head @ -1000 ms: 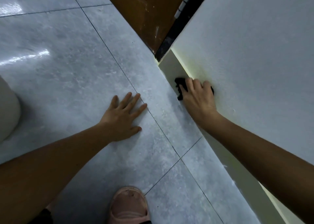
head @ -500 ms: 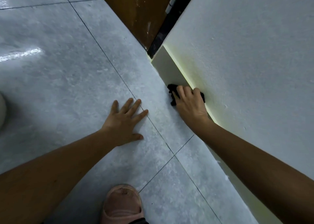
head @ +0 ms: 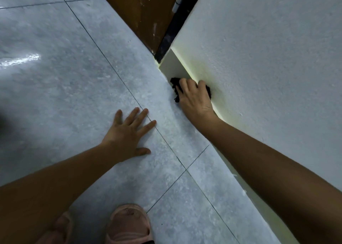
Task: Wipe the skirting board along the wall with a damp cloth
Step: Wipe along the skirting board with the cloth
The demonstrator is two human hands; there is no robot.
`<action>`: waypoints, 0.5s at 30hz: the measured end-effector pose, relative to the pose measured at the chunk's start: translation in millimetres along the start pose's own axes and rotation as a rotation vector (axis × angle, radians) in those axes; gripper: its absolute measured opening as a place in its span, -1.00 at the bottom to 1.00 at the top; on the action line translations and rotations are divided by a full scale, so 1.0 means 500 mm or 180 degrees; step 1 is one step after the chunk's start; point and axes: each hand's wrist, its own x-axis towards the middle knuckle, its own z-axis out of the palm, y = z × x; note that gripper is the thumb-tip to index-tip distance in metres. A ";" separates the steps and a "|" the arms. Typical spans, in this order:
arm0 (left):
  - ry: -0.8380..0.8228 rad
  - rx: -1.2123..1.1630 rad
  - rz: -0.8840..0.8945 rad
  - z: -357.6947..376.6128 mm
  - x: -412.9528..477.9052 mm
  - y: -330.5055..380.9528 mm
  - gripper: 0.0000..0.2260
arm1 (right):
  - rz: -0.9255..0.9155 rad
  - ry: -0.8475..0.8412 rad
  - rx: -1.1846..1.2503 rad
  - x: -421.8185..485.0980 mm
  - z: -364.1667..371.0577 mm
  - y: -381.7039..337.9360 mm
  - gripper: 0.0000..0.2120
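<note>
A white skirting board (head: 173, 66) runs along the foot of the textured white wall (head: 268, 58) from the door frame toward the lower right. My right hand (head: 194, 99) presses a dark cloth (head: 174, 85) flat against the board, a short way from its far end; most of the cloth is hidden under my fingers. My left hand (head: 129, 132) lies flat on the grey tiled floor (head: 64, 95), fingers spread, holding nothing.
A brown wooden door (head: 144, 8) with a black frame strip (head: 171, 34) stands at the board's far end. My feet in pink slippers (head: 129, 225) are at the bottom edge. Floor tiles stretch away to the left.
My right hand has slid the cloth a little along the skirting board, and the view has shifted. My left hand stays planted on the floor.
</note>
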 end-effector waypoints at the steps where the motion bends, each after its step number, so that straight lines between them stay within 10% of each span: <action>1: 0.0030 0.0020 0.0001 0.002 -0.001 0.002 -0.22 | -0.0032 -0.0046 -0.0021 -0.012 0.007 -0.003 -0.66; 15: -0.0041 -0.0406 -0.0455 -0.020 0.000 0.061 -0.27 | 0.0235 -0.0039 -0.0041 -0.104 -0.003 0.037 -0.64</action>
